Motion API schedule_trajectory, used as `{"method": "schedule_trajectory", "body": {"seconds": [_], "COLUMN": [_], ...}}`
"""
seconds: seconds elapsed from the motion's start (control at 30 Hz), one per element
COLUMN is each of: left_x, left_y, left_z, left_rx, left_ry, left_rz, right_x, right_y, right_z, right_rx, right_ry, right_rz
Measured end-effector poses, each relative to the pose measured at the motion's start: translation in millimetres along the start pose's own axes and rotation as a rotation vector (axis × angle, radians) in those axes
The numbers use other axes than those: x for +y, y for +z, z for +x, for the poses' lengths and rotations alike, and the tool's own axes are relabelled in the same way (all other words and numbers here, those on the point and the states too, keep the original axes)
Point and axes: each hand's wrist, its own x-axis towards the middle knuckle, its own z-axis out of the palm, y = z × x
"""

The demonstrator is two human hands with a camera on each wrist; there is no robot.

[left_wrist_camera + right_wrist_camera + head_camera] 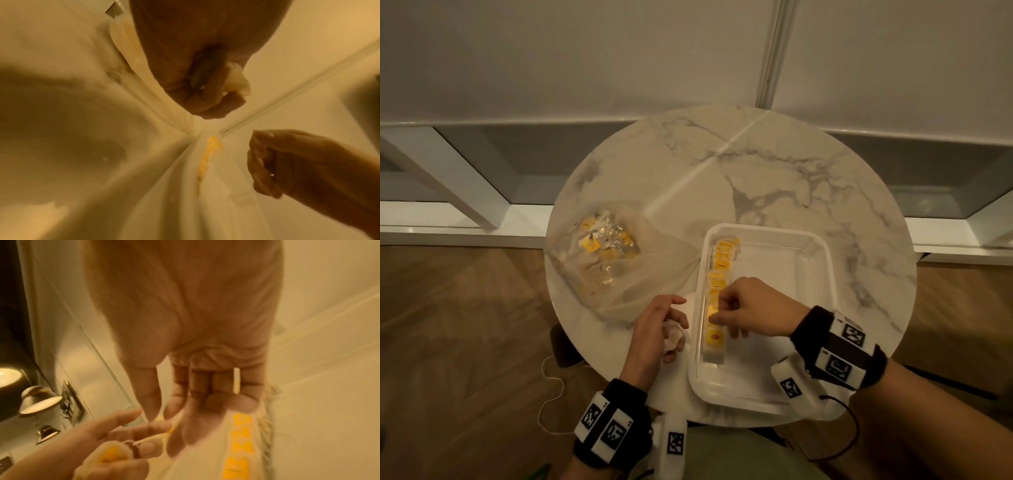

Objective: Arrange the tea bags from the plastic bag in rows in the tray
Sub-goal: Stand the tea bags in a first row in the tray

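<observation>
A white tray (829, 274) sits on the round marble table (739, 164). A row of yellow-labelled tea bags (719, 274) runs along its left wall, also visible as a yellow row (240, 443) in the right wrist view. My right hand (722, 308) is over the near part of that row, fingers curled, pinching a tea bag there. Just left of the tray, my left hand (674, 327) curls round a small bundle of tea bags (111, 454). The clear plastic bag (606, 250) lies at the table's left with more tea bags inside.
The tray's near edge lies close to the table's front rim (640, 387). Wooden floor (465, 342) surrounds the table, with a thin white cable (548, 380) on it. A white wall and window frame (482, 120) stand behind.
</observation>
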Motion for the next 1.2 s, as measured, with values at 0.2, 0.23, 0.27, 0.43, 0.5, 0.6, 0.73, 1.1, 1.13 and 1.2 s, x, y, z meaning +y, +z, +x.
{"method": "schedule_trajectory", "body": {"seconds": [0.2,0.23,0.27,0.43,0.5,0.6,0.73,1.1,1.13,1.2], "left_x": [22,23,24,27,26,23,26,33,33,33], "left_y": [25,28,30,31,27,19,14,25,25,26], "left_z": [2,3,3,7,8,10,9,13,14,14], "left_rx": [-0.178,-0.194,-0.208,-0.277,-0.246,-0.21,-0.232,-0.228,-0.232,-0.241], "left_ry": [-0.198,-0.218,-0.235,-0.19,-0.035,0.203,0.575,0.458,0.425,0.373], "left_rz": [-0.232,-0.241,-0.245,-0.149,0.032,0.277,0.606,0.429,0.371,0.286], "right_x": [-12,-11,-8,2,5,12,18,22,23,23], "right_y": [15,18,19,9,2,-8,-12,-10,-8,-2], "right_z": [-12,-11,-10,-11,-13,-15,-14,-18,-18,-18], "right_rx": [0.157,0.156,0.159,0.241,0.281,0.296,0.183,0.293,0.295,0.271], "right_ry": [-0.393,-0.419,-0.431,-0.383,-0.331,-0.231,-0.186,-0.14,-0.14,-0.141], "right_rz": [0.089,0.084,0.075,0.049,0.103,0.167,0.185,0.52,0.568,0.593]}}
